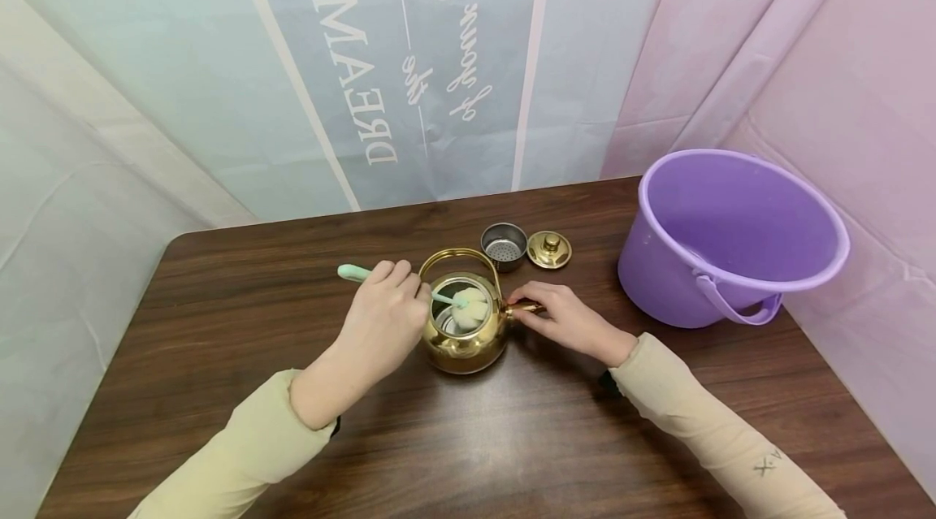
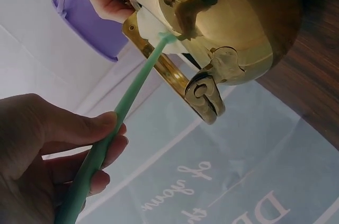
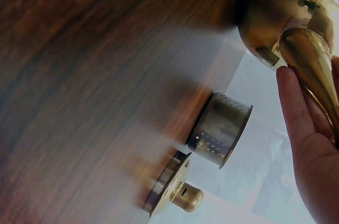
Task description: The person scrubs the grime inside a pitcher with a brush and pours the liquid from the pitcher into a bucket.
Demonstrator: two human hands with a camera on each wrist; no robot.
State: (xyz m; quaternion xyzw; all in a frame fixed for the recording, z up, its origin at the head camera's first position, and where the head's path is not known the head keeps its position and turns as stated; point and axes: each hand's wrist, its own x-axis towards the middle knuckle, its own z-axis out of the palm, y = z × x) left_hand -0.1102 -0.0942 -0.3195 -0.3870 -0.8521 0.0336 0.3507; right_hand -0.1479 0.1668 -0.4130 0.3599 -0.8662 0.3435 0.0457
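Kettle of polished gold-coloured metal (image 1: 468, 352), round-bodied, stands uncovered on a dark brown wood-grain table (image 1: 512, 438). The left hand (image 1: 383, 312) pinches a slim mint-green brush (image 2: 135, 88), its rounded cream head (image 1: 470, 312) inside the kettle; the right hand (image 1: 563, 316) grips the kettle's tapering gold spout (image 3: 307, 57). Behind sit a perforated steel strainer cup (image 1: 504, 249) and a round, knobbed gold lid (image 1: 550, 251), side by side.
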